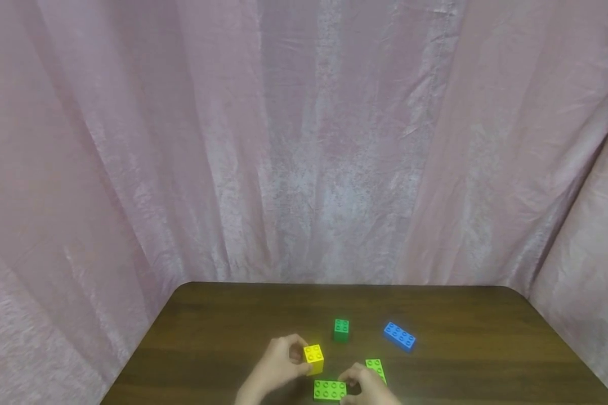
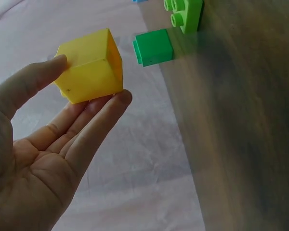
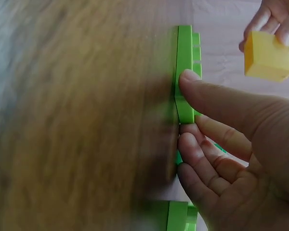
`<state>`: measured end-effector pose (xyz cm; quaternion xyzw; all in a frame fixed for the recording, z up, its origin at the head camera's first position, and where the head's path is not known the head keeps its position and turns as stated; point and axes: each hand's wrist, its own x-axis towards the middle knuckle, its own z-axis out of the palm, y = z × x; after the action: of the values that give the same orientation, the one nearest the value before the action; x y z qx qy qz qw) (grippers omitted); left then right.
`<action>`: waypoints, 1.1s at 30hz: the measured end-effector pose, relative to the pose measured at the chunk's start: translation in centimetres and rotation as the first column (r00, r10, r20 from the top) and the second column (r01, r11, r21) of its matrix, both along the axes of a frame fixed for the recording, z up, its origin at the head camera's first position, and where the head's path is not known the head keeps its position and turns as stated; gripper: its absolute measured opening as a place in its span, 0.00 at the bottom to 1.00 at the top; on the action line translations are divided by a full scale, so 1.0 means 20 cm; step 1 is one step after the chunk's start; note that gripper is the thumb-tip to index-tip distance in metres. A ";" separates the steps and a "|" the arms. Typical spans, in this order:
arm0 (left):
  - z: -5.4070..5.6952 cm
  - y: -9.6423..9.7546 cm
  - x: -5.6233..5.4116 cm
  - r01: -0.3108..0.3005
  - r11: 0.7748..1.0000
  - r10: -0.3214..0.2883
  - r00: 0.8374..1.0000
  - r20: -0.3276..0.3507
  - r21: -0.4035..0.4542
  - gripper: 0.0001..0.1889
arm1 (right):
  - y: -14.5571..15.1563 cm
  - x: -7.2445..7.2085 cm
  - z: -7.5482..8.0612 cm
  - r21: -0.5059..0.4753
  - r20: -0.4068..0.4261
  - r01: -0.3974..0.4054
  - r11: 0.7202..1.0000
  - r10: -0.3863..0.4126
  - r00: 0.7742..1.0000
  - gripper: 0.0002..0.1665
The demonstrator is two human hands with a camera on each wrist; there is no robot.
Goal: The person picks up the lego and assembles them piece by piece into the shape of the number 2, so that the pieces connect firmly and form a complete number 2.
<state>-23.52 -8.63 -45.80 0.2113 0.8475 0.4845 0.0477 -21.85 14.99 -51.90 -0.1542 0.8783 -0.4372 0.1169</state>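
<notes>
The left hand (image 1: 276, 364) pinches a boxy yellow four-studded plastic brick (image 1: 313, 360); the right hand (image 1: 369, 388) grips a lime-green eight-studded plastic brick (image 1: 328, 390).

One of the hands (image 1: 369, 389) partly hides the slanted lime brick (image 1: 374, 365).

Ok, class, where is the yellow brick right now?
In the head view, the yellow brick is at lower centre, held in the left hand, left of the dark green brick.
</notes>
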 end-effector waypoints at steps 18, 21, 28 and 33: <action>0.02 -0.02 0.08 0.009 1.000 -0.010 1.000 0.011 0.021 0.16 | 0.02 0.09 0.10 0.059 -0.064 -0.003 0.998 0.007 0.998 0.19; 0.02 -0.01 0.09 0.015 1.000 -0.015 1.000 0.022 0.025 0.15 | 0.04 0.10 0.11 0.058 -0.053 -0.022 0.998 0.025 0.998 0.18; 0.00 0.00 0.13 0.037 0.999 -0.039 0.998 0.058 0.038 0.15 | 0.08 0.13 0.12 0.034 -0.051 -0.089 0.995 0.090 0.995 0.15; -0.02 0.02 0.15 0.056 0.998 -0.058 0.996 0.070 0.036 0.15 | 0.09 0.15 0.13 0.044 -0.053 -0.107 0.993 0.109 0.993 0.14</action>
<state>-20.61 -8.17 -46.16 0.2188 0.8307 0.5043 0.0880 -18.86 16.83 -49.24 -0.2113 0.8804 -0.4076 0.1190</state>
